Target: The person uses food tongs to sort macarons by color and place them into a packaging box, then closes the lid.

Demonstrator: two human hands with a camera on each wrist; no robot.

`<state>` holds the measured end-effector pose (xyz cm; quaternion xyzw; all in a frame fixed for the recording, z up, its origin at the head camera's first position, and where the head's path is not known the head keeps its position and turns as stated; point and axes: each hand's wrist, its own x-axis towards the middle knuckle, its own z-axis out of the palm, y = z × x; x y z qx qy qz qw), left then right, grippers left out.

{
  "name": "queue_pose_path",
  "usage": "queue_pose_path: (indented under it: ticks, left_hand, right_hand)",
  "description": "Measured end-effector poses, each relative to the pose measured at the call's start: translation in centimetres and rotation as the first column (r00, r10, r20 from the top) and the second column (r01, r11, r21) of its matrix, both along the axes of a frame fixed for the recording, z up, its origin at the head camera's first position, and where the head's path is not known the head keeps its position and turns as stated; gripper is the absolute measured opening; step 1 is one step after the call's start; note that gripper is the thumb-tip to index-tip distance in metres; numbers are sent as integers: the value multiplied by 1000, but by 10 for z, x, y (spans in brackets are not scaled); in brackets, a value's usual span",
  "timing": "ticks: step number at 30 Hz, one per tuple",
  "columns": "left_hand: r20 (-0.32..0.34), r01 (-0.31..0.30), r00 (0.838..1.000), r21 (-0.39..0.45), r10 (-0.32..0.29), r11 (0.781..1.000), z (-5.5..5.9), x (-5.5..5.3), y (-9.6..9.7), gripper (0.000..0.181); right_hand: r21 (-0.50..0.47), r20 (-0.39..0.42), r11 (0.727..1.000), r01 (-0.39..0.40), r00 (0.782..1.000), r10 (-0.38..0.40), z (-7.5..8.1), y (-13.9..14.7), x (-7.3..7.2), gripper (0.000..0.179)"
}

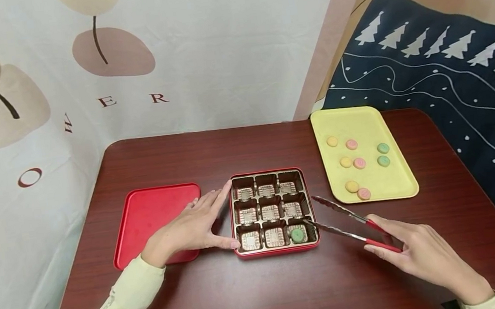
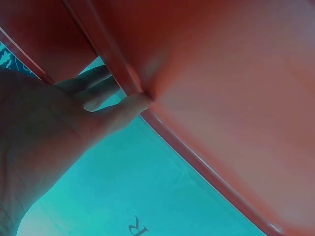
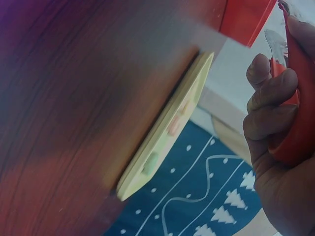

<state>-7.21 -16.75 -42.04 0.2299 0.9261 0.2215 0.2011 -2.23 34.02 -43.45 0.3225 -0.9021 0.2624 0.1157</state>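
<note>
A red box [image 1: 279,253] with a gold divided insert stands mid-table. One green round cookie [image 1: 297,235] lies in its front right compartment. My left hand [image 1: 192,229] has its fingers spread along the box's left side, index finger at the back corner and thumb at the front corner; in the left wrist view the thumb [image 2: 130,108] meets a red rim. My right hand [image 1: 427,246] grips metal tongs [image 1: 346,235] by their red handles [image 3: 300,123]. The tong arms are spread, one tip over the box's right edge near the green cookie, the other just outside it, nothing between them.
A yellow tray [image 1: 401,177] at the back right bears yellow cookies [image 1: 345,162], pink cookies [image 1: 359,163] and green cookies [image 1: 384,161]. A flat red lid [image 1: 150,226] lies left, partly under my left forearm. A patterned curtain [image 1: 229,75] hangs behind the table.
</note>
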Motion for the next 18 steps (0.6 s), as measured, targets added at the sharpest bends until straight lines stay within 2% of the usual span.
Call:
queue_pose_path:
  ticks: [10, 18]
  left_hand:
    - [8, -4, 1000, -1, 4, 1000, 0, 0, 0, 139]
    - [17, -6, 1000, 1, 6, 1000, -1, 1, 0, 139]
  right_hand:
    - [59, -2, 992, 112, 994, -112, 2, 24, -4, 71]
    - [125, 10, 967, 222, 974, -225, -1, 44, -12, 66]
